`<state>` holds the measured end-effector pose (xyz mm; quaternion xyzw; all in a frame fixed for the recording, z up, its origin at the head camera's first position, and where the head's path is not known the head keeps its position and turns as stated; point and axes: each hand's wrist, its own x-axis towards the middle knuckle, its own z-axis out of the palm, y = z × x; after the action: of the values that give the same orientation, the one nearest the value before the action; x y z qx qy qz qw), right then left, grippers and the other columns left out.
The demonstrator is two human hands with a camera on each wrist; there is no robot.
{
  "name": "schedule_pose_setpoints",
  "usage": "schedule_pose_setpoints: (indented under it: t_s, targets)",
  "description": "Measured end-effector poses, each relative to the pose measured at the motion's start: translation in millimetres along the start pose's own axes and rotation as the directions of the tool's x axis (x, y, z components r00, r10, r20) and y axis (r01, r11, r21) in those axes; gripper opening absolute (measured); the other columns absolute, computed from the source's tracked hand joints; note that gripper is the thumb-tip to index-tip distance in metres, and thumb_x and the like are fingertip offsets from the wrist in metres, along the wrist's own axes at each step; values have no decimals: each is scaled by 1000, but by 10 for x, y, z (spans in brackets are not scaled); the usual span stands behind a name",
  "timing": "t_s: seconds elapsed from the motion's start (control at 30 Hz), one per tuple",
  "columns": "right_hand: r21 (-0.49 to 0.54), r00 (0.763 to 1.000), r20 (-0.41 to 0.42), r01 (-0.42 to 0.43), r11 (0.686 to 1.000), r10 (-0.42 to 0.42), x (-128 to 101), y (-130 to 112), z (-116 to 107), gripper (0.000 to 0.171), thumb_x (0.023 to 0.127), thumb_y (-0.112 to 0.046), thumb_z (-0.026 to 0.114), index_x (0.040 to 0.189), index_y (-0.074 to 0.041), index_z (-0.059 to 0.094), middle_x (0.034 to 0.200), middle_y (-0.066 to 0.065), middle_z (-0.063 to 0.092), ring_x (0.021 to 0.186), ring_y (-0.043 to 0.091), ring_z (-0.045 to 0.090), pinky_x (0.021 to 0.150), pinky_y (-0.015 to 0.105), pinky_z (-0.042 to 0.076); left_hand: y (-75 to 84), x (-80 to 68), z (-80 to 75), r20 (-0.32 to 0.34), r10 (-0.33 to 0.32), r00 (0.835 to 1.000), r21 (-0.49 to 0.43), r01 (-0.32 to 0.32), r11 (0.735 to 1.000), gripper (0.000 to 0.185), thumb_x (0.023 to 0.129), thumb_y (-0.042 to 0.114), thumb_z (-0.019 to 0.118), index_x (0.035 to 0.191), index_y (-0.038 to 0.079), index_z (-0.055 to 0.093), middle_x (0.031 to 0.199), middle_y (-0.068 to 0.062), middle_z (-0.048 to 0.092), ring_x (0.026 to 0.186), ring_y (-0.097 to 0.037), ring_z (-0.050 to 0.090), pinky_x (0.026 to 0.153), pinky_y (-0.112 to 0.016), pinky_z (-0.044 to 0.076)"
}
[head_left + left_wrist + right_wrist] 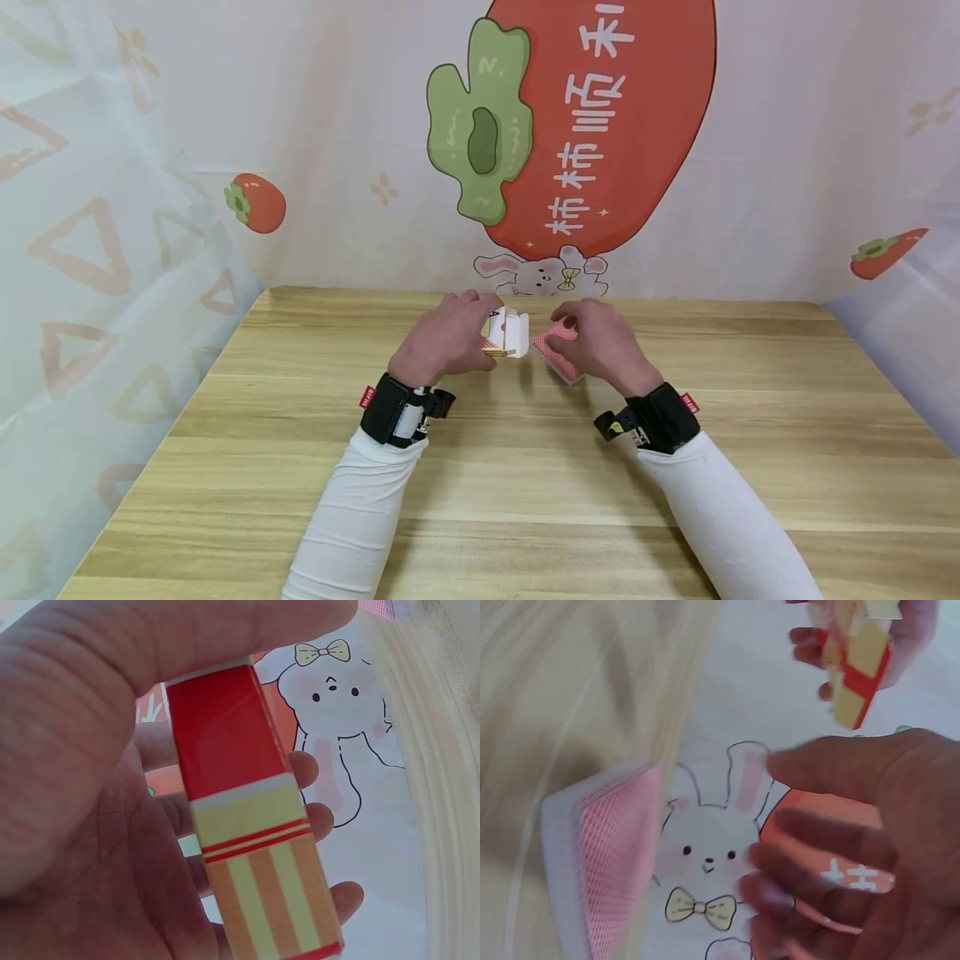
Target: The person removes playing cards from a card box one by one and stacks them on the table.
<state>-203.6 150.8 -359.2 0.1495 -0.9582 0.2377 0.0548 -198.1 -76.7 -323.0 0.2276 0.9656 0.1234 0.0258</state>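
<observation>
My left hand (444,340) grips a playing-card box (514,333) above the table, thumb along one edge and fingers behind. In the left wrist view the narrow side of the box (236,742) is red, pale yellow and orange-striped. Its white flap end points to the right, toward my other hand. A deck of playing cards (561,360) with red-patterned backs rests on the table; the right wrist view shows the deck (615,862) as a neat stack. Over and beside it hovers my right hand (603,342), fingers loosely bent and slightly blurred, with nothing between them.
The wooden table (510,517) spreads around both hands. Just behind them, its far edge meets a printed cloth backdrop (337,100) with a large red persimmon and a bunny. Each wrist wears a black strap with a small camera.
</observation>
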Motion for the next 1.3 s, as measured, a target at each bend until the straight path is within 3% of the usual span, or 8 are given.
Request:
schedule_pose_setpoints:
  t_s: [0.13,0.27,0.4,0.73,0.93,1.1,1.3]
  targets:
    - [128,982,-124,161,979,-146,-4,-68,-10,20,89,-11,77,107,-4,74,100,9,69,90,26,61,79,41,52,4,5,13,-7,6,1000,0,-6,1000,77,74,23,90,140,12,53,122,-10,59,102,-28,53,83,-40,52]
    - [238,941,-201,315,919,-271,-24,-144,2,15,90,-4,72,105,-4,74,99,6,69,89,22,61,76,44,53,9,3,23,-21,21,1000,7,-21,1000,74,73,22,91,137,12,55,120,-9,60,102,-28,54,84,-39,52]
    - [267,923,-212,370,890,-321,-49,-194,16,13,92,-3,71,104,-5,75,98,4,68,87,19,60,72,45,52,19,7,29,-28,35,999,19,-35,999,71,73,22,90,135,12,56,120,-9,60,103,-27,54,86,-39,51]
    - [284,955,-131,293,913,-265,-54,-240,67,8,91,-12,76,98,-9,76,91,0,67,81,17,59,68,33,50,46,20,28,-37,45,998,27,-44,999,69,74,23,88,134,15,56,122,-7,59,101,-27,53,79,-38,52]
    - [327,981,-96,193,925,-171,-36,-255,110,9,91,-16,77,95,-8,73,86,2,67,77,19,58,65,32,50,75,34,41,-47,74,996,51,-72,996,69,74,26,89,135,17,56,119,-5,58,101,-27,53,79,-38,53]
    - [379,993,-95,107,919,-76,-24,-264,129,12,90,-14,78,90,-7,69,83,4,66,73,20,58,62,29,49,103,46,44,-69,104,992,44,-101,994,68,74,24,89,133,16,58,114,-5,57,99,-27,53,78,-38,52]
    - [423,995,-93,68,904,-31,-32,-284,161,13,87,-10,79,88,-4,67,83,7,67,71,20,61,64,30,52,97,40,56,-75,114,991,43,-111,993,69,72,24,91,132,15,58,113,-6,57,98,-26,52,79,-38,52]
